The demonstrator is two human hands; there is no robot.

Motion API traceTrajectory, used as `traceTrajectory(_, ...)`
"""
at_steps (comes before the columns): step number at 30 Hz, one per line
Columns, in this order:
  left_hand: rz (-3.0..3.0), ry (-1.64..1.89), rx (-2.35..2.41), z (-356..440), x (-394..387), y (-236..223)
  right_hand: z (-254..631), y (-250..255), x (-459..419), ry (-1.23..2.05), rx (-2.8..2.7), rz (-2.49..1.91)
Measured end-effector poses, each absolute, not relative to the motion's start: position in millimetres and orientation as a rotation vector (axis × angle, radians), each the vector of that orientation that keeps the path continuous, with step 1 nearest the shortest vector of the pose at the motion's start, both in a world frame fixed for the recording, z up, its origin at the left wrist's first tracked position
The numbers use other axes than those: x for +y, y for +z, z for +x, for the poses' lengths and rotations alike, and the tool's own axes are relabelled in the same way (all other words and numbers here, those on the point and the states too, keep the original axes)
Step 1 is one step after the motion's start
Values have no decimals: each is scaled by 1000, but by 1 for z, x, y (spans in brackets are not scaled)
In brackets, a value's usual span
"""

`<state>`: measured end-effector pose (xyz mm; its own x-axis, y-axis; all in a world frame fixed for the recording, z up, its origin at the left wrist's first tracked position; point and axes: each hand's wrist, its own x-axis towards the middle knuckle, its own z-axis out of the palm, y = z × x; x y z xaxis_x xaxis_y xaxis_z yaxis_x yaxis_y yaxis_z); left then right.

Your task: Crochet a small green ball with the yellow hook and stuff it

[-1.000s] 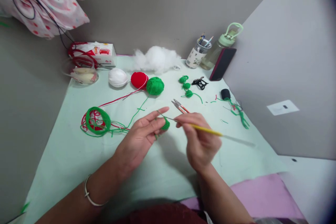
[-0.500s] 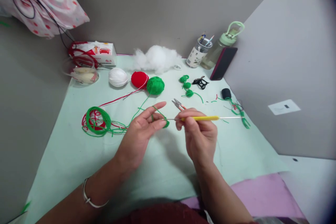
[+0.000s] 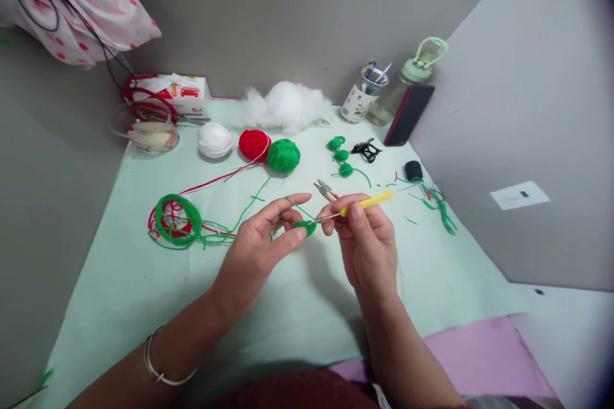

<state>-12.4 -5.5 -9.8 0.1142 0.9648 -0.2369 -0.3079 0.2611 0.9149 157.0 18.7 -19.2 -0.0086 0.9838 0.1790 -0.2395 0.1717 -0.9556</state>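
Observation:
My left hand (image 3: 261,236) pinches a small green crochet piece (image 3: 307,226) between thumb and fingers, and green yarn runs over its raised index finger. Closed round the yellow handle of a crochet hook (image 3: 371,202) is my right hand (image 3: 367,236). The hook's thin metal tip points left and meets the edge of the piece; whether it passes through a stitch is too small to tell. A green yarn ball (image 3: 284,156) lies beyond my hands, its strand trailing toward the left one. Thread snips (image 3: 326,190) lie just behind my right hand, their handles hidden.
At left lies a coil of green and red yarn (image 3: 178,220). Red (image 3: 254,144) and white yarn balls (image 3: 215,141) sit farther back, before white stuffing (image 3: 290,107). Small green crocheted balls (image 3: 341,156), a black claw clip (image 3: 367,151), a phone (image 3: 409,116) and a bottle (image 3: 398,92) stand or lie right.
The hook has swung from sloping down rightward, through level, to rising rightward, its tip staying by the green piece. My left fingers have shifted, and the piece now lies flatter.

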Motion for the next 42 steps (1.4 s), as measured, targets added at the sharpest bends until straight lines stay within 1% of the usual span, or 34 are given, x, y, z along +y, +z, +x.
traceTrajectory(5, 875, 1129, 1061, -14, -6, -9, 159, -20, 11, 1038, -1275, -909)
traceTrajectory(9, 919, 1153, 1114, -15, -6, -10, 159, -21, 5, 755, -1494, -927)
traceTrajectory(13, 944, 1188, 1127, -11, -7, -12, 159, -27, 2, 469, -1709, -796)
traceTrajectory(16, 755, 1167, 1019, -8, -7, -10, 160, -29, -1, 287, -1852, -829)
traceTrajectory(18, 578, 1087, 892, -8, -5, -7, 160, -28, -2, 248, -1909, -888)
traceTrajectory(21, 423, 982, 781, -11, -1, -4, 160, -24, 0, 335, -1793, -875)
traceTrajectory(25, 465, 1044, 804, -13, 1, -2, 158, -22, 9, 792, -1384, -845)
traceTrajectory(27, 536, 1075, 824, -13, 0, -3, 155, -23, 12, 933, -1324, -825)
traceTrajectory(31, 605, 1064, 829, -13, -1, -4, 152, -25, 11, 917, -1408, -821)
traceTrajectory(36, 634, 1096, 930, -18, 2, -3, 156, -20, 9, 852, -1345, -866)
traceTrajectory(42, 647, 1090, 898, -17, 0, -4, 158, -22, 15, 1107, -1203, -765)
